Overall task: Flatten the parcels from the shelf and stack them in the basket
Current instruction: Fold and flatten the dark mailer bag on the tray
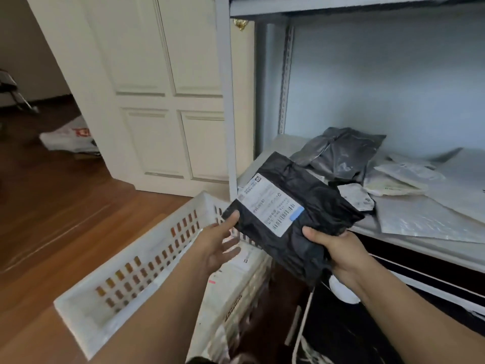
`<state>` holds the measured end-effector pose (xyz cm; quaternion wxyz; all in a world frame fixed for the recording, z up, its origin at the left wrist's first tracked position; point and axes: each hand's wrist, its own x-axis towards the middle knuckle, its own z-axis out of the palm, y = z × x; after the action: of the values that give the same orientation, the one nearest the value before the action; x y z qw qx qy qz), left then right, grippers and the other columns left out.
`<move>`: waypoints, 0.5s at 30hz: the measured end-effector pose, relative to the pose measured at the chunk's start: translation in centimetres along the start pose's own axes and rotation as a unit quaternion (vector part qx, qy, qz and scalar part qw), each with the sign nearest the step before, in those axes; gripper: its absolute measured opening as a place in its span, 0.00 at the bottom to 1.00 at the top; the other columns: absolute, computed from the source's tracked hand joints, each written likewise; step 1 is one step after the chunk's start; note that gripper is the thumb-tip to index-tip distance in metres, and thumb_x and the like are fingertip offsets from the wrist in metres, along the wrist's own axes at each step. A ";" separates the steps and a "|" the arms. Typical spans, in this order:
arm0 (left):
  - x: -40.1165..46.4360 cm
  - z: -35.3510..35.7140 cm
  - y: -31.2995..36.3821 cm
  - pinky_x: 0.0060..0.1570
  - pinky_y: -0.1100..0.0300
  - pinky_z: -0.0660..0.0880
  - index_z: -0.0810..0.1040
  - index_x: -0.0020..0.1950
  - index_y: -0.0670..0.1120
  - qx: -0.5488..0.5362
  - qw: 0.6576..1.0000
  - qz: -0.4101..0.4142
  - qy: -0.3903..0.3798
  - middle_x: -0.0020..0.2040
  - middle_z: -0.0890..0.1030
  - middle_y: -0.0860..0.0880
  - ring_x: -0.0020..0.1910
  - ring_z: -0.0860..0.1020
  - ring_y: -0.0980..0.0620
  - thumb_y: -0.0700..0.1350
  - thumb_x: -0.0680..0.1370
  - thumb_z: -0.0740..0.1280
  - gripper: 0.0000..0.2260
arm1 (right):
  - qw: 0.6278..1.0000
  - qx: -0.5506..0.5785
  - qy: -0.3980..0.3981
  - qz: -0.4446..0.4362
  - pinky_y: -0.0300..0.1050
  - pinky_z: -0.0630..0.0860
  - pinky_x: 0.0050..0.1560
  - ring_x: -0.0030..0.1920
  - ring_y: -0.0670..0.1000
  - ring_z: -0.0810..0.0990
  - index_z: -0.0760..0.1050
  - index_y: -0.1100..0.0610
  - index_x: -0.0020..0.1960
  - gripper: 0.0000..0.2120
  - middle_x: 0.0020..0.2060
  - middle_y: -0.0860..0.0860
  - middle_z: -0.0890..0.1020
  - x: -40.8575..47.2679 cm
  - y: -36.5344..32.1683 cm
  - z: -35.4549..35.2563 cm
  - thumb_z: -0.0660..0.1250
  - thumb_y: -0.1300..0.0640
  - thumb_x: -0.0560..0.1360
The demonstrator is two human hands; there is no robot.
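A black plastic parcel (312,206) with a white shipping label hangs in the air between the shelf and the basket. My right hand (333,245) grips its lower right edge, thumb on top. My left hand (220,240) is spread, fingers apart, with the thumb tip touching the parcel's left corner. Below lies the white slotted basket (136,266) on the floor, with white parcels (231,279) inside. On the grey shelf board (273,158) lie a dark grey parcel (338,153) and several white and silver parcels (409,179).
The grey metal shelf post (225,95) stands just left of the parcels. A white panelled door (157,88) is behind the basket. A white plastic bag (70,137) lies on the wooden floor at left. Dark items fill the space under the shelf.
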<state>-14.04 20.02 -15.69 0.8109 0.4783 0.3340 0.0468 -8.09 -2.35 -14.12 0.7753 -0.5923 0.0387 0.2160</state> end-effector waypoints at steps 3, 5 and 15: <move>0.9 -1.3 -0.2 0.56 0.45 0.77 0.77 0.62 0.42 -0.070 0.994 -0.036 -0.075 0.57 0.82 0.42 0.56 0.80 0.42 0.41 0.74 0.72 0.17 | 0.999 -0.015 -0.023 0.026 0.52 0.80 0.50 0.47 0.57 0.85 0.81 0.61 0.54 0.15 0.48 0.56 0.86 2.3 2.7 5.2 0.76 0.66 0.68; 2.0 -1.8 -0.6 0.52 0.47 0.78 0.77 0.63 0.41 -0.094 0.991 -0.035 -0.085 0.57 0.82 0.41 0.54 0.81 0.42 0.37 0.75 0.69 0.16 | 0.997 -0.042 -0.044 0.052 0.52 0.80 0.52 0.47 0.55 0.85 0.80 0.60 0.54 0.15 0.48 0.56 0.86 3.4 4.6 7.9 0.77 0.63 0.68; 12.6 -10.8 -6.9 0.50 0.47 0.79 0.77 0.51 0.35 0.030 0.961 -0.093 0.259 0.45 0.80 0.40 0.42 0.79 0.41 0.37 0.71 0.75 0.14 | 0.592 -0.771 -0.196 -0.129 0.50 0.52 0.76 0.77 0.53 0.54 0.57 0.52 0.76 0.33 0.76 0.51 0.60 9.8 8.5 7.8 0.58 0.36 0.78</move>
<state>-12.30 29.33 -30.97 0.6825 0.4410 0.5768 0.0831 -3.98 9.55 -22.53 0.0374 -0.9109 -0.3721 0.1743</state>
